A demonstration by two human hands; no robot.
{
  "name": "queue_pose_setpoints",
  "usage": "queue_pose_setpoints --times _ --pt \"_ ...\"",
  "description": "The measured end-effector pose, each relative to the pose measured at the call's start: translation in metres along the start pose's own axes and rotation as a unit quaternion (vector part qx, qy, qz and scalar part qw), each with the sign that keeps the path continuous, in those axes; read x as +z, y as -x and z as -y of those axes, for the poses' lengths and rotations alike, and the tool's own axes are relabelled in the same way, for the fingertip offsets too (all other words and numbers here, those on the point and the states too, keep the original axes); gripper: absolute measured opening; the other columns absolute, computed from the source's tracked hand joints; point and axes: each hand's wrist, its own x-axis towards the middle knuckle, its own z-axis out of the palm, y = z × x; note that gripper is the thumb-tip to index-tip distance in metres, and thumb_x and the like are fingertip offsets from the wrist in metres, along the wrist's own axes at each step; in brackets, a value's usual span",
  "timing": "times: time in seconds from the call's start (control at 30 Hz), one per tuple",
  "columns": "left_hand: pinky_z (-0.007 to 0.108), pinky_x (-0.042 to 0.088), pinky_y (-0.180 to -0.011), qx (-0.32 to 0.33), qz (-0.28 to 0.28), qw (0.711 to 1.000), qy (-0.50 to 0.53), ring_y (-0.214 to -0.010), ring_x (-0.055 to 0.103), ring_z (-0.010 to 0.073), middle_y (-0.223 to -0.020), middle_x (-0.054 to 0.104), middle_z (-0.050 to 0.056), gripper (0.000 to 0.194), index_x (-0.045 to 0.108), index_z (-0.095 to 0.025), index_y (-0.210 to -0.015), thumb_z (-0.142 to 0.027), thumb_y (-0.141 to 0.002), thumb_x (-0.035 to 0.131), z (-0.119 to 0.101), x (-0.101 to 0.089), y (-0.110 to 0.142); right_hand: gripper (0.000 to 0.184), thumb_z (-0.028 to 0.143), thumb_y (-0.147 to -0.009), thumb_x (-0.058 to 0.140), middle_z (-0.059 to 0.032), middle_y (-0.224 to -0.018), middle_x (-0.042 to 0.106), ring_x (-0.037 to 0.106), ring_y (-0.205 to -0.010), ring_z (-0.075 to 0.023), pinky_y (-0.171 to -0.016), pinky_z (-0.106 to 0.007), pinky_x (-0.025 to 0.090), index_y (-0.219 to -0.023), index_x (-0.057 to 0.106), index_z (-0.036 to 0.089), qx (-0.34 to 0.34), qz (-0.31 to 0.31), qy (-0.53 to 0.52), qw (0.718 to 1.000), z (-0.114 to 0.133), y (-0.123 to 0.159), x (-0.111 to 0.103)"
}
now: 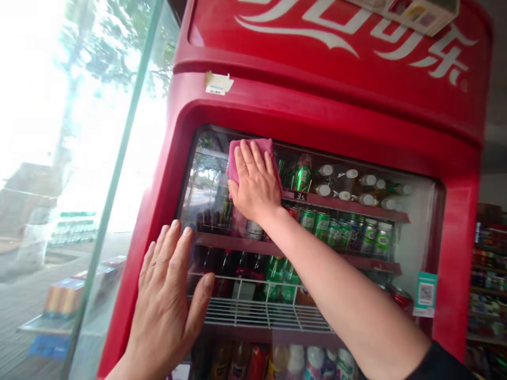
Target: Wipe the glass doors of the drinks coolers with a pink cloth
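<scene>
R hand point(255, 182) sits high on the glass door point(206, 179) of a red Coca-Cola cooler point(317, 100), at abt 11 o'clock of the door. Palm's flat, fingers slightly spread, pressing a pink cloth point(242, 149) to the glass. No pinch: cloth is just trapped under the palm, w/ its top edge showing past the fingertips at 12 o'clock of the hand.

L hand point(170, 295) is lower, at abt 8 o'clock of the door, empty, fingers spread, palm toward the glass and seemingly flat on it. It's apart from the cloth. Black sleeve point(435, 367) shows on the R arm at 4 o'clock of the frame.

Behind the glass: green cans point(321, 227) on red shelves, white-capped bottles point(368, 192) upper R, dark bottles point(225, 269) lower L, white wire rack point(261, 314) below. Price tag point(300, 196) reading 35 is just R of R hand. QR sticker point(425, 294) sits at abt 4 o'clock of the door. Paper label point(219, 83) is stuck on the red frame above. Window pane point(79, 132) at 9 o'clock of the frame, store shelves point(487, 285) at 3 o'clock.
</scene>
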Motion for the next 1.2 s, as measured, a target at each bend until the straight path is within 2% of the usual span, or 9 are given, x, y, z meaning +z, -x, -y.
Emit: queue_pose_setpoints --times 0.1,0.3,0.4,0.5,0.7,0.77,0.83,1.0,1.2 --pt "0.040 0.017 -0.145 0.000 0.000 1.000 -0.003 -0.177 0.022 0.0243 -0.191 0.023 0.007 0.081 0.022 -0.023 -0.181 -0.034 -0.109 0.058 0.010 -0.015 0.007 0.081 0.038 -0.111 0.055 -0.0163 -0.190 0.022 0.015 -0.178 -0.0348 -0.147 -0.061 0.008 -0.178 0.027 0.004 -0.022 0.005 -0.021 1.000 0.036 0.015 0.012" --pt "0.037 0.013 -0.145 0.006 0.041 0.999 -0.007 -0.178 0.019 0.0230 -0.190 0.024 0.009 0.080 0.027 -0.018 -0.179 -0.034 -0.108 0.059 0.024 -0.031 0.039 0.066 0.037 -0.113 0.053 -0.0098 -0.184 0.041 0.036 -0.171 -0.0276 -0.140 -0.050 0.037 -0.172 0.045 0.009 -0.233 0.042 -0.069 0.969 0.124 0.181 0.052" --pt "0.035 0.011 -0.145 0.017 0.062 0.998 -0.018 -0.178 0.019 0.0226 -0.190 0.025 0.011 0.080 0.029 -0.014 -0.178 -0.034 -0.107 0.060 0.029 -0.037 0.055 0.062 0.038 -0.113 0.052 -0.0090 -0.182 0.044 0.040 -0.169 -0.0253 -0.138 -0.049 0.041 -0.169 0.050 0.012 -0.289 0.042 -0.071 0.954 0.129 0.210 0.059" --pt "0.035 0.011 -0.145 0.024 0.070 0.997 -0.026 -0.178 0.019 0.0225 -0.190 0.026 0.011 0.080 0.030 -0.014 -0.177 -0.034 -0.106 0.060 0.030 -0.045 0.059 0.069 0.039 -0.111 0.055 -0.0128 -0.181 0.045 0.040 -0.169 -0.0300 -0.141 -0.055 0.035 -0.172 0.045 0.009 -0.276 0.063 -0.057 0.957 0.111 0.162 0.053" --pt "0.038 0.012 -0.146 0.029 0.059 0.998 -0.017 -0.178 0.019 0.0245 -0.189 0.026 0.012 0.080 0.028 -0.014 -0.178 -0.033 -0.107 0.060 0.026 -0.055 0.048 0.078 0.035 -0.107 0.057 -0.0166 -0.188 0.029 0.021 -0.177 -0.0326 -0.147 -0.059 0.008 -0.176 0.035 0.006 -0.089 0.042 -0.041 0.994 0.066 -0.009 0.024" --pt "0.039 0.012 -0.146 0.022 0.061 0.998 -0.013 -0.178 0.020 0.0254 -0.189 0.027 0.012 0.080 0.029 -0.013 -0.178 -0.032 -0.107 0.061 0.025 -0.056 0.048 0.079 0.032 -0.106 0.056 -0.0162 -0.189 0.025 0.017 -0.178 -0.0326 -0.146 -0.059 0.003 -0.178 0.032 0.007 -0.047 0.016 -0.040 0.998 0.061 -0.038 0.023" --pt "0.039 0.012 -0.146 0.016 0.063 0.998 -0.011 -0.178 0.019 0.0247 -0.189 0.027 0.011 0.080 0.029 -0.014 -0.178 -0.031 -0.107 0.061 0.025 -0.055 0.051 0.080 0.030 -0.106 0.054 -0.0155 -0.190 0.023 0.013 -0.179 -0.0327 -0.146 -0.060 0.001 -0.179 0.029 0.008 -0.014 -0.001 -0.038 0.999 0.066 -0.042 0.026" --pt "0.042 0.016 -0.146 -0.016 0.083 0.996 -0.006 -0.178 0.020 0.0243 -0.189 0.028 0.012 0.082 0.025 -0.018 -0.179 -0.030 -0.106 0.061 0.029 -0.054 0.076 0.081 0.035 -0.109 0.056 -0.0171 -0.191 0.019 0.010 -0.179 -0.0341 -0.146 -0.060 0.003 -0.179 0.027 0.005 0.005 0.025 -0.050 0.998 0.120 0.034 0.045" --pt "0.061 0.028 -0.143 -0.082 0.100 0.991 0.018 -0.175 0.028 0.0328 -0.186 0.033 0.014 0.084 0.022 -0.027 -0.181 -0.033 -0.106 0.060 0.028 -0.051 0.106 0.079 0.043 -0.113 0.054 -0.0193 -0.187 0.027 0.025 -0.176 -0.0346 -0.141 -0.061 0.031 -0.178 0.029 0.005 -0.049 0.060 -0.076 0.994 0.193 0.179 0.073"
